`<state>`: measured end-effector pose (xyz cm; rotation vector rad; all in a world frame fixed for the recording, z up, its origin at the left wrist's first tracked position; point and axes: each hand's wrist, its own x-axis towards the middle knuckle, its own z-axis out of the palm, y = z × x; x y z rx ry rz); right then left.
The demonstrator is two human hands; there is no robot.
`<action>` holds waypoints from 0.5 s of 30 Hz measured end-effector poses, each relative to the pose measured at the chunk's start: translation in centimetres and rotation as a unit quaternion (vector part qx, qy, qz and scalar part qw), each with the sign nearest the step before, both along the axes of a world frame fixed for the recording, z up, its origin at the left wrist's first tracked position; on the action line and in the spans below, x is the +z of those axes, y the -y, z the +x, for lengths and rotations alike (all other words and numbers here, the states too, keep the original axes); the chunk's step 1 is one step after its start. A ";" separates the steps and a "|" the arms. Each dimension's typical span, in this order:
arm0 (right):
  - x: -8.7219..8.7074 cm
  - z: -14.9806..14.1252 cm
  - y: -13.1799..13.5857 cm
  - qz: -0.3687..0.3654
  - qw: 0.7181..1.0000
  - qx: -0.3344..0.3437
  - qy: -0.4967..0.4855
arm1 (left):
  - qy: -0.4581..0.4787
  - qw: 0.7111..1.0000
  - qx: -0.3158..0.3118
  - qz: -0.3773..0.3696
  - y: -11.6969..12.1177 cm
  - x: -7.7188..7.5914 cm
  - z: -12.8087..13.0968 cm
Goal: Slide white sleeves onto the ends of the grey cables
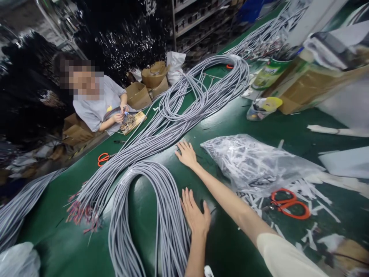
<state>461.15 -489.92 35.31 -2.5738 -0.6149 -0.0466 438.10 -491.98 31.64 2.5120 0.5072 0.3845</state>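
My left hand (196,215) is palm down with its fingers spread, its outer edge against the right side of a looped bundle of grey cables (170,204). Farther forward, my right hand (187,154) lies open by the green table (219,227), just short of a longer bundle of grey cables (138,150). Neither hand is wrapped round anything. Stripped ends with reddish wires (83,211) show at the near left of the long bundle. To the right of my right hand is a clear plastic bag (253,161) full of white strips.
Orange-handled scissors (291,204) lie among loose white strips on the right. Another orange pair (104,158) is beyond the cables. Across the table a person (99,104) handles a small piece. A cardboard box (311,84) and green can (269,73) stand at the back right.
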 end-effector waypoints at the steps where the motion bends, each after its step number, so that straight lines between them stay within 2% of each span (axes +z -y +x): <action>1: -0.1 -0.7 -0.3 -0.001 1.000 0.020 0.007 | -0.002 1.000 0.006 0.000 0.1 0.1 0.0; 6: 0.4 -1.3 -1.7 -0.003 1.000 0.027 0.006 | -0.020 1.000 0.018 0.001 0.1 0.3 0.1; 12: 1.2 -2.6 -2.9 -0.013 0.995 0.098 0.017 | -0.030 0.999 0.014 -0.024 -0.1 0.3 0.4; 15: 1.8 -3.5 -3.9 -0.037 0.993 0.105 0.028 | -0.045 0.998 0.024 -0.041 0.1 0.8 0.2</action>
